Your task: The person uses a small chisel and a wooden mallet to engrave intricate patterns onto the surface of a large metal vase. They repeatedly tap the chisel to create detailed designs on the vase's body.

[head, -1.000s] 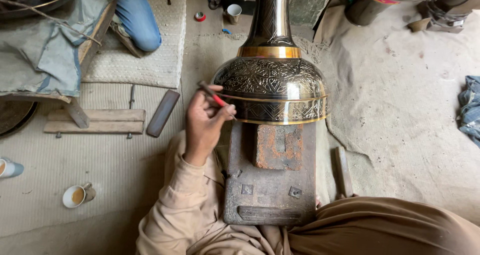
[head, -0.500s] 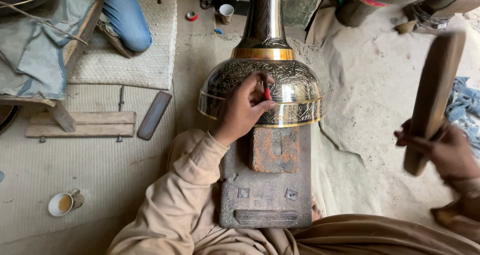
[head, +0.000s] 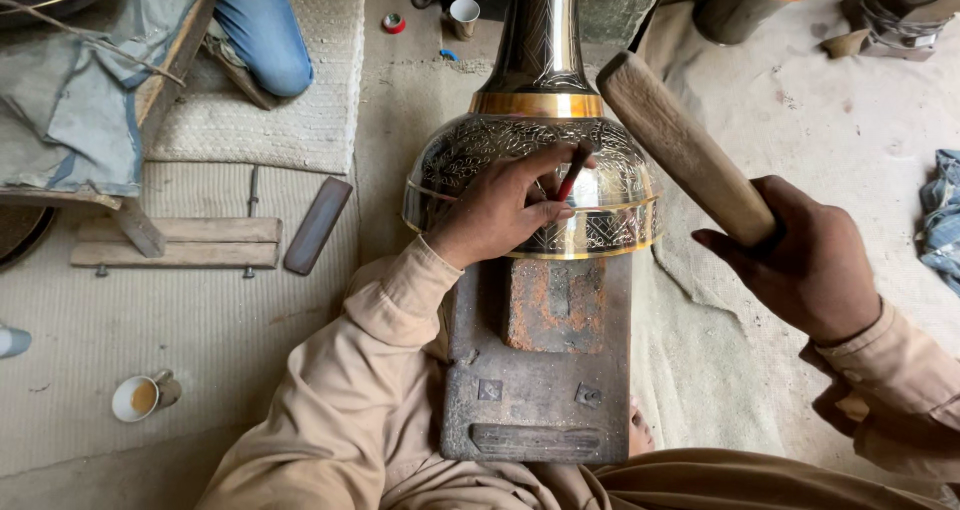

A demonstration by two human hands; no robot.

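Right hand (head: 810, 260) swung mallet (head: 680, 150) over vase (head: 535, 185).

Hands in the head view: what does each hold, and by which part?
The left hand pinches a thin red tool at its lower end, against the engraved metal vessel. The right hand grips a wooden mallet near its lower end.

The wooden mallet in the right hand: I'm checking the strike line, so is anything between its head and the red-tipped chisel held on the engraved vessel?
Nothing visible. The wooden mallet in the right hand hangs beside the red-tipped chisel, which the left hand holds against the engraved metal vessel; only open air lies between.
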